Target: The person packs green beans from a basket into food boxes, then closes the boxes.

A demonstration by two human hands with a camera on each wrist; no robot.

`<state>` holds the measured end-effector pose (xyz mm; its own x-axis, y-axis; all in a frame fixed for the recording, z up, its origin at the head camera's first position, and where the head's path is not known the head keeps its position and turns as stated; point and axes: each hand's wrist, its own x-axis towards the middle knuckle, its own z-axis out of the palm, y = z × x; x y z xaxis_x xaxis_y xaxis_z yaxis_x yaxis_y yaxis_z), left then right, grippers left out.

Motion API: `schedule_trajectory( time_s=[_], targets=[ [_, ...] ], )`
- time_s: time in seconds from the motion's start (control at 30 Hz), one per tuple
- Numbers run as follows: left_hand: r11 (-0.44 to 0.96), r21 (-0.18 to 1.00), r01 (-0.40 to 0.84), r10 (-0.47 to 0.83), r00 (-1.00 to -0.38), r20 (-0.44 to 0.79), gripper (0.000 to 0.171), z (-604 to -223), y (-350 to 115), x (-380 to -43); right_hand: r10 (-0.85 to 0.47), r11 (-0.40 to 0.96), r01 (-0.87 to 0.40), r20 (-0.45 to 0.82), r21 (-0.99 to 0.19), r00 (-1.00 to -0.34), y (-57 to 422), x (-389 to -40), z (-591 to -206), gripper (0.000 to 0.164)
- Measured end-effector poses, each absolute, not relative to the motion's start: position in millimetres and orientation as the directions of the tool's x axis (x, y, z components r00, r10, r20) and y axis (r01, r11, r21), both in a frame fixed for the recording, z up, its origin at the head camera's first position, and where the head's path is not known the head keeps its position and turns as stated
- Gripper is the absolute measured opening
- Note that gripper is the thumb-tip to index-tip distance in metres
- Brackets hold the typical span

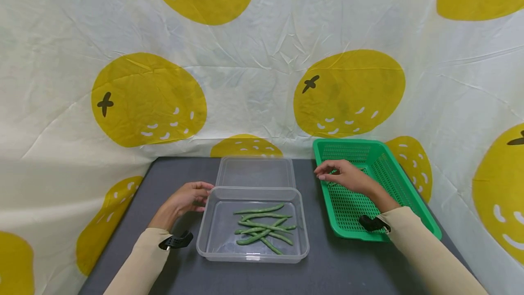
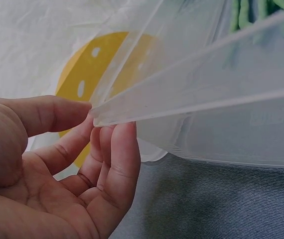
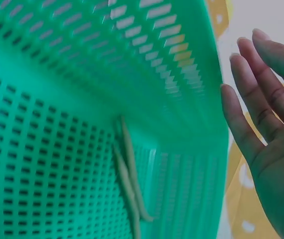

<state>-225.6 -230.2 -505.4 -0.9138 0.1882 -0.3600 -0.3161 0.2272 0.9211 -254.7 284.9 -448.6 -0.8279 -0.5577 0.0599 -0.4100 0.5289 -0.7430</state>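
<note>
A clear plastic container (image 1: 221, 231) holds several green beans (image 1: 262, 234) in a loose, crossed pile. My left hand (image 1: 189, 198) is at its far left corner; the left wrist view shows the thumb on top of the rim and the fingers beneath, pinching it. Over the left side of the green basket (image 1: 413, 197) hovers my right hand (image 1: 345, 175), its fingers relaxed and holding nothing. In the right wrist view, two green beans (image 3: 126, 181) lie inside the basket near a corner, apart from the hand.
Directly behind the container lies a clear rectangular lid (image 1: 255, 172). Everything stands on a dark grey table (image 1: 176, 267). A white cloth (image 1: 249, 94) printed with yellow fruit hangs close behind the table and along its sides.
</note>
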Motion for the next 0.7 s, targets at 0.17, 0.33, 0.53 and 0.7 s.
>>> schedule_trajectory(
  time_s=[0.17, 0.33, 0.53, 0.7],
  targets=[
    [0.23, 0.922, -0.313, 0.189, -0.915, -0.358, 0.038, -506, -231, -225, -0.515, 0.531, -0.387, 0.075, -0.754, -0.854, 301, -262, -456, 0.023],
    [0.224, 0.922, -0.315, 0.185, -0.915, -0.357, 0.038, -506, -231, -226, -0.479, 0.562, -0.385, 0.092, -0.733, -0.873, 315, -267, -459, 0.026],
    [0.22, 0.922, -0.318, 0.187, -0.914, -0.36, 0.039, -506, -231, -227, -0.464, 0.581, -0.376, 0.086, -0.721, -0.881, 330, -274, -465, 0.027],
    [0.226, 0.921, -0.318, 0.18, -0.915, -0.36, 0.039, -506, -231, -226, -0.458, 0.583, -0.377, 0.093, -0.719, -0.884, 345, -281, -478, 0.03]
  ],
)
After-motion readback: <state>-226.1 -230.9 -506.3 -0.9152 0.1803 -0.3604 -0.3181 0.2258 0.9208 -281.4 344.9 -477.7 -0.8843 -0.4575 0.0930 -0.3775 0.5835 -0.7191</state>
